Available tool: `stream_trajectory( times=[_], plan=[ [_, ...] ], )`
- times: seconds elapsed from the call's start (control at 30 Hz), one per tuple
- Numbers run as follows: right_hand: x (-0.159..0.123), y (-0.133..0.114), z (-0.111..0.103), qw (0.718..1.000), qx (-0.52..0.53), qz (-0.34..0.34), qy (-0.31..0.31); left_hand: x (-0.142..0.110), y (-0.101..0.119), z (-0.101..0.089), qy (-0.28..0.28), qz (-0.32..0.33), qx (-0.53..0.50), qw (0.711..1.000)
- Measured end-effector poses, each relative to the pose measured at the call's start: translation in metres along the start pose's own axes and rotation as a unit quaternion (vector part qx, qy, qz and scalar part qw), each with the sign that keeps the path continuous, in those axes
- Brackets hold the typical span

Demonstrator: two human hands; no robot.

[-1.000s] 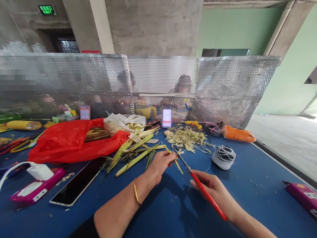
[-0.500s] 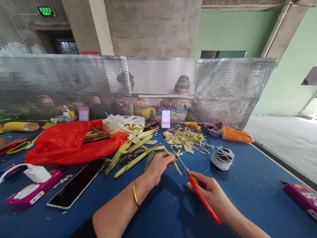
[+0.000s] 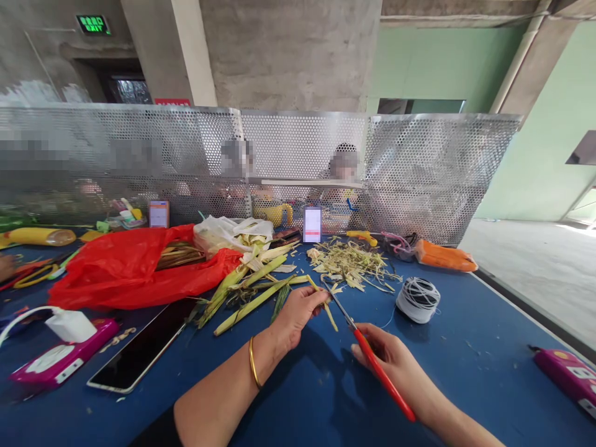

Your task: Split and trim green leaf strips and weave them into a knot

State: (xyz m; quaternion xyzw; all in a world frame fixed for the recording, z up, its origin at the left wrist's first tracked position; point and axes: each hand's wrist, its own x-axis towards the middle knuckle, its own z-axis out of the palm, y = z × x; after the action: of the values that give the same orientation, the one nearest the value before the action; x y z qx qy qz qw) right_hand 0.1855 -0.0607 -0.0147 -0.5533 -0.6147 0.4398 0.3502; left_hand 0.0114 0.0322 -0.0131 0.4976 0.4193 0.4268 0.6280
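My left hand (image 3: 301,308) pinches a thin yellow-green strip of husk (image 3: 331,316) between thumb and fingertips; one end sticks up past the fingers, the other hangs below. In my right hand (image 3: 384,354) is a pair of red-handled scissors (image 3: 379,366), its blades pointing up and left to the strip beside my left fingertips. Whether the blades touch the strip is hard to tell. Beyond my hands lies a heap of husk clippings (image 3: 351,264). Longer husk leaves (image 3: 254,304) are spread left of my left hand.
A spool of pale cord (image 3: 418,300) stands to the right. On the left are a red plastic bag (image 3: 116,267), a phone (image 3: 139,351) and a purple power strip (image 3: 65,360). A propped phone (image 3: 311,225) stands before the perforated metal screen (image 3: 298,143), with people behind it.
Both hands stay in nearly the same place. The scissors and the strip have shifted only very slightly, and the view has tilted a little.
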Motion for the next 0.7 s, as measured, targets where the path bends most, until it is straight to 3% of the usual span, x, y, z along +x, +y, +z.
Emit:
stream_trajectory(
  times=[0.27,0.53,0.7],
  plan=[
    [0.001,-0.011,0.003,0.999,0.002,0.036,-0.017,-0.003,0.0,0.003,-0.004,-0.004,0.0,1.0],
    [0.01,0.01,0.012,1.0,0.007,0.016,0.012,-0.003,0.001,0.002,-0.006,-0.008,-0.01,1.0],
    [0.013,0.002,-0.001,0.996,0.059,-0.003,0.062,-0.002,0.005,-0.003,-0.029,-0.018,-0.002,0.999]
  ],
)
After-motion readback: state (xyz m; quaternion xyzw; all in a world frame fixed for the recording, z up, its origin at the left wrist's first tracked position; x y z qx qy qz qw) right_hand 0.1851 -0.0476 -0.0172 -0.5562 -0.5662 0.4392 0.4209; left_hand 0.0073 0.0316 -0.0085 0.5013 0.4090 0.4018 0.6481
